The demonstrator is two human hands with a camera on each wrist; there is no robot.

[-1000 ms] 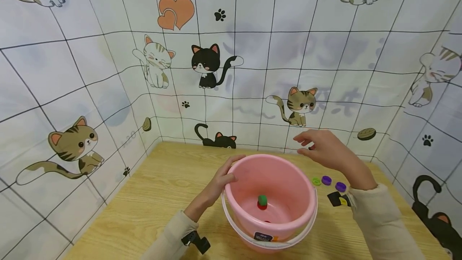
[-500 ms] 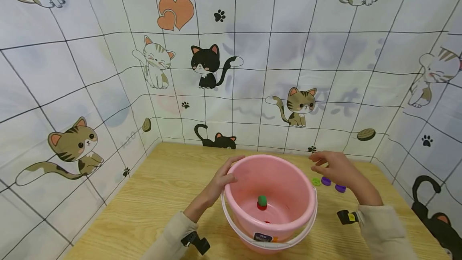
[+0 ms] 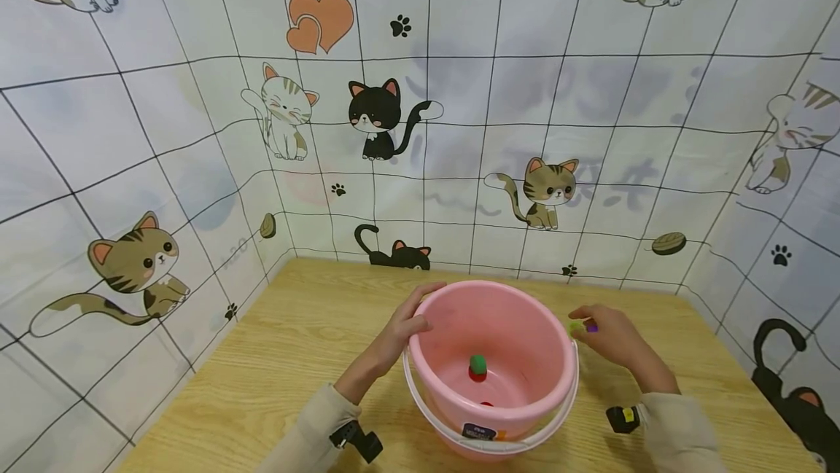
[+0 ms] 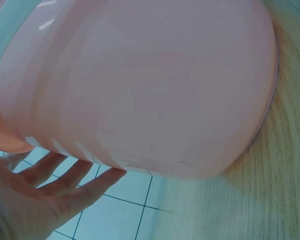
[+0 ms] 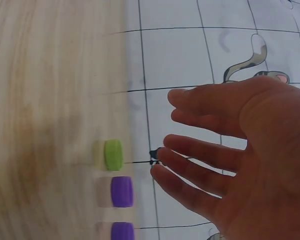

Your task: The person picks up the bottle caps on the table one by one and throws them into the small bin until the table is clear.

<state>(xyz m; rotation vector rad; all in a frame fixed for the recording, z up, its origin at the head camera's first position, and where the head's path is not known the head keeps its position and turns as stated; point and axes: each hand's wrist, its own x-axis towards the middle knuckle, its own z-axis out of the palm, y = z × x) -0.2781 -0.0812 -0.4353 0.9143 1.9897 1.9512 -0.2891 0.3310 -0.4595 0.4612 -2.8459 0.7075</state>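
A pink bucket (image 3: 485, 313) stands on the wooden table with its white handle (image 3: 499, 447) hanging down in front. My left hand (image 3: 394, 331) grips its left rim, thumb over the edge and fingers along the outer wall (image 4: 170, 90). Inside lies a small green and red piece (image 3: 477, 366), with a bit of another red one by the near wall. To the right of the bucket, my right hand (image 3: 610, 334) hovers by the small round caps, its fingers loosely bent and holding nothing. The right wrist view has one green cap (image 5: 114, 155) and two purple caps (image 5: 122, 192) in a row.
Wood-grain table top (image 3: 262, 371) runs back to a white gridded wall cloth (image 3: 459, 101) printed with cats, which also closes off both sides. Black wrist cameras (image 3: 357, 441) sit on both cuffs.
My right hand has come down and slightly right from behind the bucket toward the caps, partly covering them in the head view. The left hand and bucket keep their place.
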